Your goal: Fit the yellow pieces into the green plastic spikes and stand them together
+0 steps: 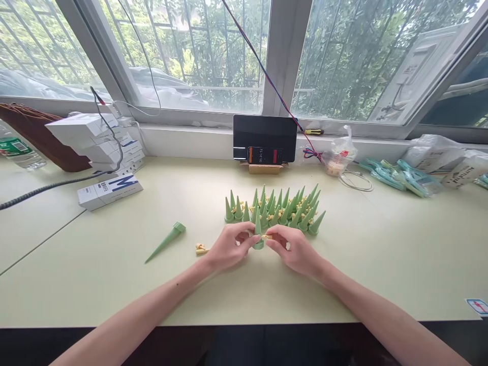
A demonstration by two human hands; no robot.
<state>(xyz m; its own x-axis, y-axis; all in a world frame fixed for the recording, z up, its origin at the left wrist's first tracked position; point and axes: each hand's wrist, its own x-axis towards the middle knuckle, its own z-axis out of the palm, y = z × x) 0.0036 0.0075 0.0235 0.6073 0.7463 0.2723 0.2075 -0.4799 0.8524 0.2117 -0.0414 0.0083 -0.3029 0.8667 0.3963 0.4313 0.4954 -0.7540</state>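
Observation:
My left hand (233, 245) is closed around a green watering spike (258, 223), which stands point up on its wide base. From the right, my right hand (293, 248) pinches a small yellow valve (267, 237) against the side of that spike, low down near the base. Whether the valve sits in the spike cannot be made out. Just beyond both hands stands a cluster of upright green spikes (284, 216), with yellow valves showing among them. A single green spike (166, 242) lies on its side at the left. Between it and my left wrist lie loose yellow valves (201, 248).
A phone (265, 155) leans on a black screen (244, 133) at the back of the table (114, 284). White boxes (110, 191) are piled at the left, near a dark cable (57, 183). Plastic bags (339, 155) and teal packets (407, 177) lie at the back right.

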